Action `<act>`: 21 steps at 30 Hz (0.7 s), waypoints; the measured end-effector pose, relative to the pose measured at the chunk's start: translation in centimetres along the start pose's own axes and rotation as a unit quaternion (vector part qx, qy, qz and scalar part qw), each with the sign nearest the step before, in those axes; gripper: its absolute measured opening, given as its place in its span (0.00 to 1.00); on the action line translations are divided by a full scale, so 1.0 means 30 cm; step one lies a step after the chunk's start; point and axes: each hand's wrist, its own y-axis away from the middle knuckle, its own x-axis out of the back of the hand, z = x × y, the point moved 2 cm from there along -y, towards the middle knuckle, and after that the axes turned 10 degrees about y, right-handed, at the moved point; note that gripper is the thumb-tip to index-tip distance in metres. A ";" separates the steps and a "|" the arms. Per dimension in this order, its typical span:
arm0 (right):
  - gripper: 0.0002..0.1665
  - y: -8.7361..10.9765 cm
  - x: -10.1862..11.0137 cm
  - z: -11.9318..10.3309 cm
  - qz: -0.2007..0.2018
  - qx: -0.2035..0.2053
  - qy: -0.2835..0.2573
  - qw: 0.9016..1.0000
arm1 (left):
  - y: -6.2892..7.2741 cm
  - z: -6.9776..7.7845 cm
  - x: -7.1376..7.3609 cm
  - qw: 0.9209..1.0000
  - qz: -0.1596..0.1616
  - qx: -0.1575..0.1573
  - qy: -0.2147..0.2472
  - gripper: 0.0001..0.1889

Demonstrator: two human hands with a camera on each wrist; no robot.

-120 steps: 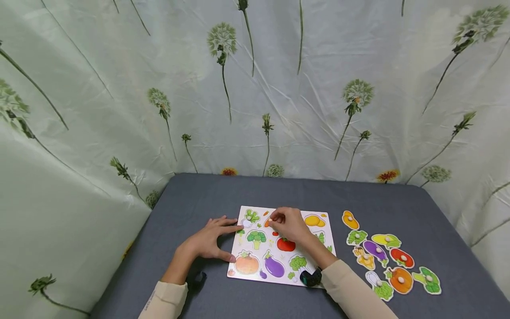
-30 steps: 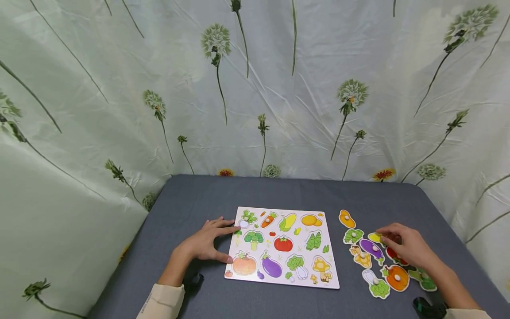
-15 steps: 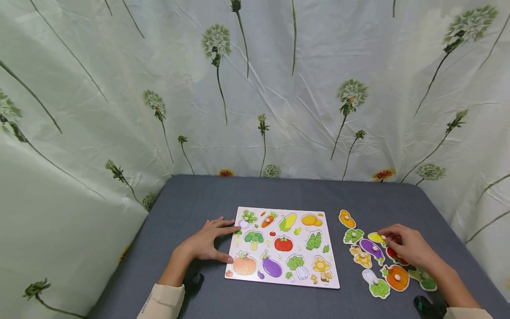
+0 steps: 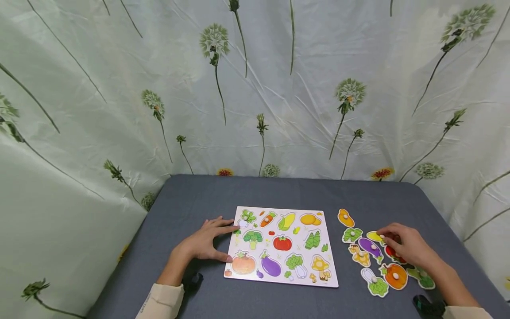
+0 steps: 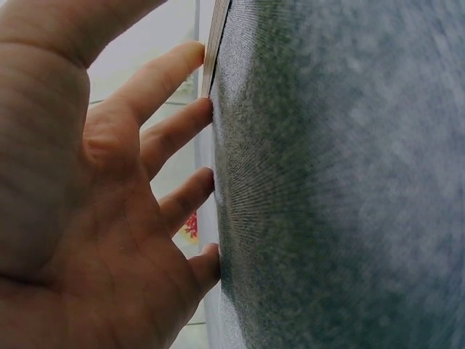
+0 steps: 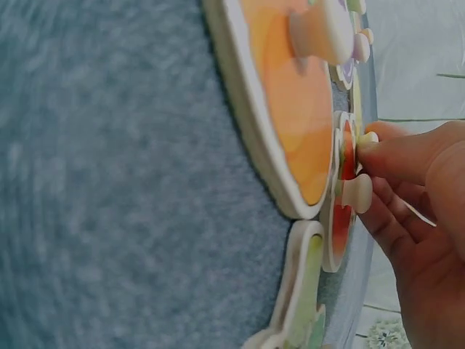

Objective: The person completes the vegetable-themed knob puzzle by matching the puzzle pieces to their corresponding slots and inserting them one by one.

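Pinching the corn piece (image 4: 373, 236), the right hand (image 4: 407, 245) sits at the head view's lower right, while the left hand (image 4: 208, 240), its grip spread wide, touches the left edge of the vegetable puzzle board (image 4: 298, 248) at lower centre. In the left wrist view, the index fingertip (image 5: 192, 55) meets the board at upper centre; the right wrist view shows a pinched pale knob (image 6: 368, 139), right, beyond the tomato piece (image 6: 340, 238).

The head view is looking forward and down from well above, covering most of the tabletop (image 4: 279, 190) and the floral backdrop (image 4: 255, 88). Both wrist views are running close and low, turned sideways: the left past the left hand (image 5: 112, 200) to the board (image 5: 214, 47), which the head view is sharing; the right toward the right hand (image 6: 436, 262), sharing the pumpkin piece (image 6: 290, 123) with the head view.
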 end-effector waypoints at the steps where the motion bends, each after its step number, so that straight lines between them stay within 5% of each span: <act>1: 0.10 0.000 -0.001 -0.001 0.006 0.000 0.002 1.000 | 0.000 0.001 0.001 1.000 0.000 -0.001 0.001 0.48; 21: 0.09 0.003 0.025 -0.027 0.092 -0.027 0.001 0.995 | 0.000 0.003 0.001 1.000 0.002 0.006 0.003 0.49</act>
